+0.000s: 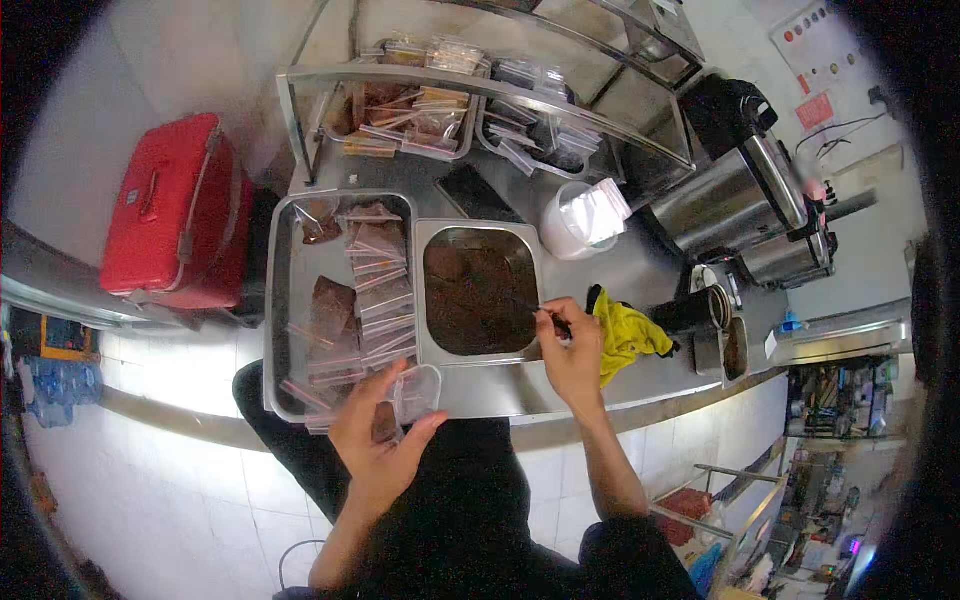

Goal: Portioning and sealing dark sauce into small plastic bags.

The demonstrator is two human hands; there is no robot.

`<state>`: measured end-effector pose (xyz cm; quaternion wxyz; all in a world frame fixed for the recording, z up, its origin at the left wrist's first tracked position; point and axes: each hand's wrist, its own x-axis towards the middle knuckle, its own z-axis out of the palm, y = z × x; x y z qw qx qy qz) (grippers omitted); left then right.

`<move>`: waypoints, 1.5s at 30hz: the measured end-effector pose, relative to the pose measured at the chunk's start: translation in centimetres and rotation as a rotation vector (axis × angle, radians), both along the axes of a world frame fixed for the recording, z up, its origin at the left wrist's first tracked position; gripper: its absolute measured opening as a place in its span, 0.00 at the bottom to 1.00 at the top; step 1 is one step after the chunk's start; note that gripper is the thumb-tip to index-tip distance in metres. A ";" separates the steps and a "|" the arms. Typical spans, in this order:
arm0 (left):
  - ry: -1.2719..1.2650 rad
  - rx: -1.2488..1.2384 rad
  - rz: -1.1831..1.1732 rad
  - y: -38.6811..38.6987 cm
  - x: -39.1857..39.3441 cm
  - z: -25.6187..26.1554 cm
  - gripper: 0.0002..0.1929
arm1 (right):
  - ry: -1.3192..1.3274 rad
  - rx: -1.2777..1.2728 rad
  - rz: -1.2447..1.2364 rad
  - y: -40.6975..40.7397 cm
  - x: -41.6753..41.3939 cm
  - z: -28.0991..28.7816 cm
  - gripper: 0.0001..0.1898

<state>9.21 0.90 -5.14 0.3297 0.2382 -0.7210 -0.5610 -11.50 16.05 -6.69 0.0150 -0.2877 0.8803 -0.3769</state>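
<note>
My left hand [379,442] holds a small clear plastic bag [417,394], its mouth spread wide, with something brown in its lower part. My right hand [570,349] grips the dark handle of a utensil [561,327], probably a spoon; its far end reaches over a square steel pan [480,360] and is hard to make out. Dark brown sauce or paste [480,289] fills the pan. Left of it, a steel tray [289,259] carries a row of overlapping zip bags [382,289] and several loose filled ones [332,304].
Beyond the pan lie a dark phone-like slab [480,193] and a white tub [566,225] holding clear bags. A yellow cloth [630,334] sits by my right hand. Bins of packets [420,105] stand under a metal rack [480,79]. A red cooler box [169,210] is at left.
</note>
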 end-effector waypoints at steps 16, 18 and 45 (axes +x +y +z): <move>0.052 -0.115 0.067 -0.4 -4.0 0.2 0.32 | -0.026 -0.295 -0.120 4.9 1.4 6.0 0.06; 0.167 -0.174 0.113 -0.4 -4.7 -0.2 0.32 | 0.042 -0.284 -0.068 5.4 0.9 7.5 0.06; 0.192 -0.230 0.187 0.2 -6.8 2.4 0.29 | 0.696 -0.068 0.134 5.2 3.2 12.7 0.09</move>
